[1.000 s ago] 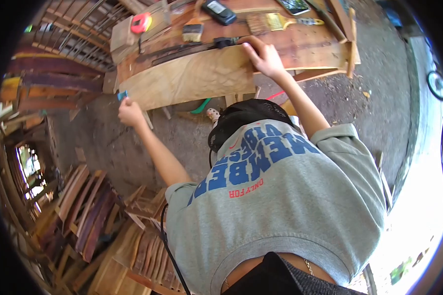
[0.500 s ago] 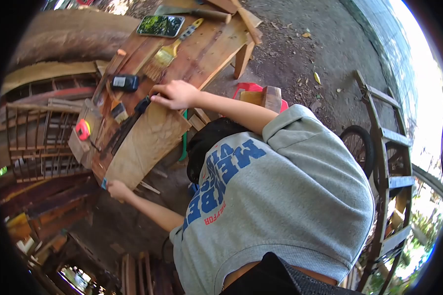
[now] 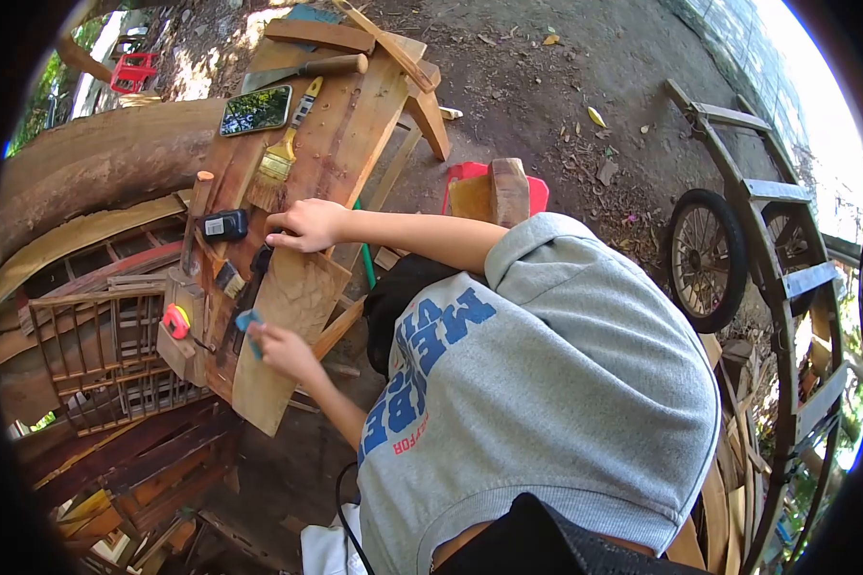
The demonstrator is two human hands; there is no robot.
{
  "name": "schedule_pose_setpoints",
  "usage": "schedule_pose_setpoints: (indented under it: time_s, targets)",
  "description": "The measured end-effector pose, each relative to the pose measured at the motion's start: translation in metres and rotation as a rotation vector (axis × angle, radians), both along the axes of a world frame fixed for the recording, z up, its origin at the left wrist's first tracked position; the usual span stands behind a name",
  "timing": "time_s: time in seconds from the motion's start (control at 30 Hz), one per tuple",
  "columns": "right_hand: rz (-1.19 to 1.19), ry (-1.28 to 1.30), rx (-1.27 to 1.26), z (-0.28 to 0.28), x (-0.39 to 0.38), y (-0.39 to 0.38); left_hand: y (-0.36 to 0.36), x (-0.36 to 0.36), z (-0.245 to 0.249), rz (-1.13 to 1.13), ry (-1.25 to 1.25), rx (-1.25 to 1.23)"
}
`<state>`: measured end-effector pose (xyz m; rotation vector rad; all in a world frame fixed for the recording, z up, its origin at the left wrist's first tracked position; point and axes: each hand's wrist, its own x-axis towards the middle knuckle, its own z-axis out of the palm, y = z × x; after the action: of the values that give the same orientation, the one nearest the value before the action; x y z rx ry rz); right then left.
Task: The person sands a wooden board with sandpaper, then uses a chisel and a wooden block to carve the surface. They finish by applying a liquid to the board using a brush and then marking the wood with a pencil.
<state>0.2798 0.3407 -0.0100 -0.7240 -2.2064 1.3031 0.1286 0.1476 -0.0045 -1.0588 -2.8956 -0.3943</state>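
Observation:
A pale wooden board (image 3: 302, 287) lies at a slant over the near edge of the workbench (image 3: 350, 125). My right hand (image 3: 307, 225) grips its upper end, fingers curled over the edge beside a black tool handle (image 3: 262, 257). Over the board's left side, my left hand (image 3: 283, 350) is closed on a small flat blue piece (image 3: 248, 321) that looks like sandpaper. Left of the board lie a paintbrush with a dark ferrule (image 3: 228, 280) and a black box-shaped item with a white label (image 3: 223, 226).
A phone (image 3: 256, 110), a yellow-handled brush (image 3: 278, 158) and a wood-handled blade (image 3: 336, 65) lie farther up the bench. A red tape measure (image 3: 175, 321) is at its left. Wood blocks sit on a red stool (image 3: 537, 195); a ladder (image 3: 753, 230) and wheel (image 3: 708, 254) stand right.
My left hand has moved from the board's lower end up toward its middle with the blue piece. My right hand stays at the upper end. The camera view has shifted.

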Motion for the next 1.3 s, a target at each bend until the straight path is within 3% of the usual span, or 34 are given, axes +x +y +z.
schedule_pose_setpoints:
  time_s: [0.1, 0.2, 0.23, 0.27, 0.3, 0.33, 0.43, 0.5, 0.6, 0.67, 0.7, 0.73, 0.77, 0.83, 0.93, 1.07, 1.13, 1.17, 1.2, 1.3]
  targets:
    - [-0.007, -0.026, 0.002, 0.000, -0.001, -0.002, -0.005, -0.014, 0.004, 0.082, 0.042, 0.035]
    - [-0.044, -0.001, 0.036, -0.001, 0.005, -0.008, 0.026, 0.034, -0.005, -0.161, 0.069, 0.137]
    - [-0.129, 0.041, -0.016, -0.002, 0.008, -0.012, 0.043, 0.077, 0.014, -0.181, -0.059, 0.162]
    - [-0.214, 0.086, -0.066, -0.002, 0.011, -0.015, 0.064, 0.108, 0.042, -0.060, -0.223, -0.362]
    - [-0.311, 0.116, -0.126, 0.001, 0.021, -0.023, 0.058, 0.113, 0.011, -0.322, -0.107, 0.001]
    - [-0.319, 0.118, -0.125, -0.001, 0.033, -0.032, 0.060, 0.122, 0.008, -0.463, -0.007, 0.119]
    - [-0.485, -0.005, -0.185, -0.015, 0.065, -0.055, 0.052, 0.090, 0.001, -0.418, -0.032, 0.254]
    - [-0.206, -0.351, -0.277, -0.021, 0.076, -0.070, 0.035, 0.038, -0.010, -0.204, -0.038, 0.173]
    - [-0.086, -0.220, -0.313, -0.022, 0.069, -0.086, 0.022, 0.002, -0.008, -0.058, -0.035, 0.151]
    - [-0.061, -0.151, -0.385, -0.019, 0.064, -0.091, 0.040, 0.052, 0.020, -0.039, -0.133, 0.081]
    - [-0.037, -0.155, -0.387, -0.021, 0.062, -0.092, 0.045, 0.058, 0.006, -0.209, -0.063, 0.131]
    - [-0.012, -0.159, -0.387, -0.024, 0.060, -0.092, 0.053, 0.085, 0.013, -0.323, -0.161, 0.190]
    - [-0.008, -0.157, -0.388, -0.027, 0.059, -0.094, 0.058, 0.103, 0.009, -0.403, -0.051, 0.106]
    - [-0.037, -0.114, -0.427, -0.030, 0.059, -0.094, 0.063, 0.113, 0.010, -0.492, -0.089, 0.136]
    - [-0.030, -0.096, -0.540, -0.026, 0.060, -0.094, 0.054, 0.087, 0.007, -0.498, -0.117, 0.156]
    - [-0.039, -0.072, -0.514, -0.029, 0.062, -0.094, 0.034, 0.050, 0.006, -0.327, -0.033, 0.134]
    - [-0.052, -0.076, -0.475, -0.033, 0.059, -0.097, 0.041, 0.068, 0.015, -0.274, 0.004, 0.054]
    - [-0.072, -0.082, -0.435, -0.035, 0.057, -0.098, 0.044, 0.086, 0.024, -0.270, -0.099, 0.026]
    - [-0.070, -0.084, -0.434, -0.037, 0.055, -0.098, 0.047, 0.097, 0.020, -0.408, -0.085, 0.105]
    - [-0.068, -0.122, -0.484, -0.037, 0.056, -0.097, 0.049, 0.108, 0.007, -0.531, -0.124, 0.190]
